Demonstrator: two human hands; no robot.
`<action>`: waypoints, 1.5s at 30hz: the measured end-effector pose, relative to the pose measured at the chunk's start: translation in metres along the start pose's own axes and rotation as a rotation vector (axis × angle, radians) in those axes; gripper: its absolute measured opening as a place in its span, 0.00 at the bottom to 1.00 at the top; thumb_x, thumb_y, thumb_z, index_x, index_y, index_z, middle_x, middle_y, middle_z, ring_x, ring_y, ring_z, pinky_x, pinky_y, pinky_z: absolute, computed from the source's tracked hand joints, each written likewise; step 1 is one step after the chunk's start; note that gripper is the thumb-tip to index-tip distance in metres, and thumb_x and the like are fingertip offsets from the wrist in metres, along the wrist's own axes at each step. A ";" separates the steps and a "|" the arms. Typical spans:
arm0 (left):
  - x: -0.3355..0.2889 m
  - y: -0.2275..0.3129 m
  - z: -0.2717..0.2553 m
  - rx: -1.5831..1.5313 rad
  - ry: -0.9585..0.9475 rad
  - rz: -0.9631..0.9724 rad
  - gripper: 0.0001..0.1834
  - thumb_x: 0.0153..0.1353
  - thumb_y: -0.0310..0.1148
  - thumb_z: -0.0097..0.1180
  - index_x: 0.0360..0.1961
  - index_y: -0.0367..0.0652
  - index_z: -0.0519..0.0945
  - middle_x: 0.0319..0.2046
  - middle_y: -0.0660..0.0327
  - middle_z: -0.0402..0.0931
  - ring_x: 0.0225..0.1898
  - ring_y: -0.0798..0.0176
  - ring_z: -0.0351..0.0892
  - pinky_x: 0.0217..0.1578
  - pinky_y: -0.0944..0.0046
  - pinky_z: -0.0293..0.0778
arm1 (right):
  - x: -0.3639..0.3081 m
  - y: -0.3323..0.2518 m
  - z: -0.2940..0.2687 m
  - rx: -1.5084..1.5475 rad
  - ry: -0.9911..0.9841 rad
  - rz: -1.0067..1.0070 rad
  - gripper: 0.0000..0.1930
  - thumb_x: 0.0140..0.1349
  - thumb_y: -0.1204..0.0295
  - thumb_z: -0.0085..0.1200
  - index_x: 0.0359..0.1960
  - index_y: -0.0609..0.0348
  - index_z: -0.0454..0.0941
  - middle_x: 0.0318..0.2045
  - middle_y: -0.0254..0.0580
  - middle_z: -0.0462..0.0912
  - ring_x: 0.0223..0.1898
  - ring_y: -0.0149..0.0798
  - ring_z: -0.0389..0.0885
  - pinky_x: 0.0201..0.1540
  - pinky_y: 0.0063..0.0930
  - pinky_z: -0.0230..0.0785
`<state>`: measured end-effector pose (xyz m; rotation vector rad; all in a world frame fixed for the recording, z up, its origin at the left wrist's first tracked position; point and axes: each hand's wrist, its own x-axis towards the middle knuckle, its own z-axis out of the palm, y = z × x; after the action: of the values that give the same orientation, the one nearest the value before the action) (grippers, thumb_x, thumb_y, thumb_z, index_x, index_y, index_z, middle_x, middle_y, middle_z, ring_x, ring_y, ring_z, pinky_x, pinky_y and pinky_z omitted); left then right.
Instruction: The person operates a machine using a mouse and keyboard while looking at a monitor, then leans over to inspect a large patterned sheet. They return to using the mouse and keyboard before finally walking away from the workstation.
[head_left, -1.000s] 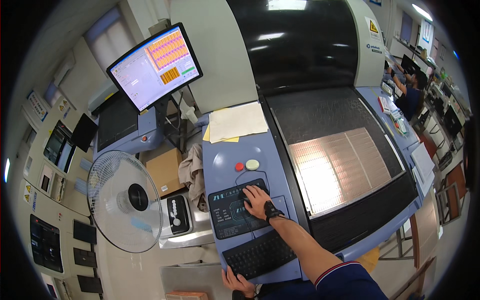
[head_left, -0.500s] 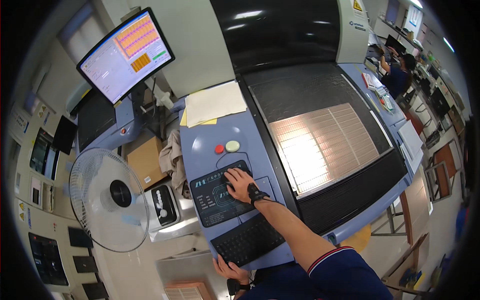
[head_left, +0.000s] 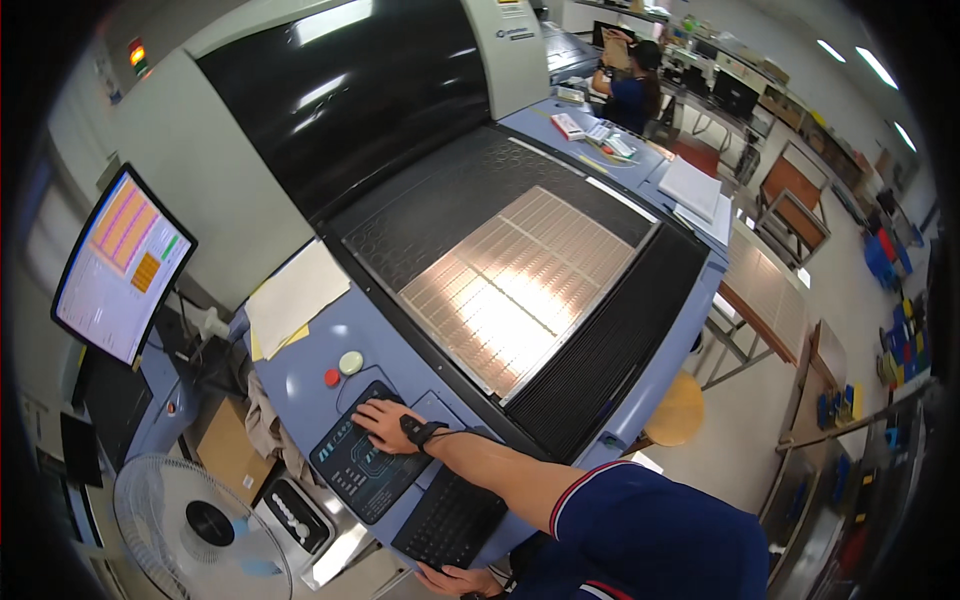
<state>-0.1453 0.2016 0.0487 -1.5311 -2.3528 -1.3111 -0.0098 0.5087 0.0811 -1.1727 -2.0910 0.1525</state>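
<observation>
My right hand [head_left: 390,426] lies cupped on a dark printed mouse pad [head_left: 365,492], fingers bent forward over a computer mouse that the palm hides. A black band with a small device circles that wrist. Just nearer to me is a black keyboard [head_left: 450,520]. At the blue table's near edge, below the keyboard, my left hand [head_left: 458,582] rests with its fingers apart, partly cut off by the frame. To the right, a copper-coloured panel [head_left: 530,280] with a grid of fine rows lies on the machine's black bed [head_left: 420,215].
A tilted monitor [head_left: 125,265] stands at left, above a wire-guarded fan [head_left: 205,525]. Pale sheets [head_left: 297,300] and red and green buttons [head_left: 350,362] are on the blue table. Beyond the machine, a person [head_left: 632,90] sits working. A round stool [head_left: 676,410] stands at right.
My view has swung to the right, so the monitor and fan appear farther left and more of the room's right side shows. Both hands stay in their places on the table.
</observation>
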 end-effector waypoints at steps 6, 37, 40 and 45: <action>0.006 0.008 0.001 -0.027 0.075 0.118 0.24 0.72 0.39 0.46 0.58 0.28 0.76 0.58 0.38 0.73 0.62 0.35 0.68 0.64 0.41 0.61 | -0.004 0.000 -0.002 -0.016 0.008 0.017 0.29 0.58 0.67 0.60 0.62 0.60 0.70 0.60 0.50 0.72 0.62 0.51 0.70 0.66 0.44 0.64; 0.004 -0.041 0.009 0.082 -0.115 0.123 0.30 0.78 0.46 0.30 0.69 0.38 0.68 0.66 0.46 0.69 0.68 0.40 0.62 0.68 0.44 0.56 | -0.415 -0.062 -0.223 -0.248 0.373 1.038 0.32 0.63 0.62 0.58 0.65 0.69 0.67 0.66 0.67 0.68 0.69 0.68 0.61 0.71 0.53 0.55; 0.003 -0.041 0.005 0.149 -0.138 0.143 0.30 0.78 0.46 0.29 0.70 0.39 0.67 0.66 0.46 0.68 0.69 0.41 0.61 0.68 0.45 0.56 | -0.441 -0.062 -0.214 -0.237 0.212 1.137 0.36 0.63 0.62 0.58 0.68 0.71 0.61 0.68 0.71 0.62 0.70 0.70 0.59 0.72 0.52 0.54; 0.004 -0.046 0.012 0.145 -0.115 0.124 0.29 0.79 0.46 0.29 0.69 0.39 0.68 0.66 0.45 0.68 0.69 0.42 0.62 0.67 0.44 0.57 | -0.408 -0.059 -0.206 -0.021 0.388 1.057 0.48 0.60 0.62 0.59 0.73 0.77 0.45 0.70 0.85 0.47 0.70 0.76 0.55 0.72 0.48 0.55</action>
<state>-0.1780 0.2049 0.0143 -1.7174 -2.3160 -1.0296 0.2137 0.1079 0.0397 -2.0198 -0.9833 0.3486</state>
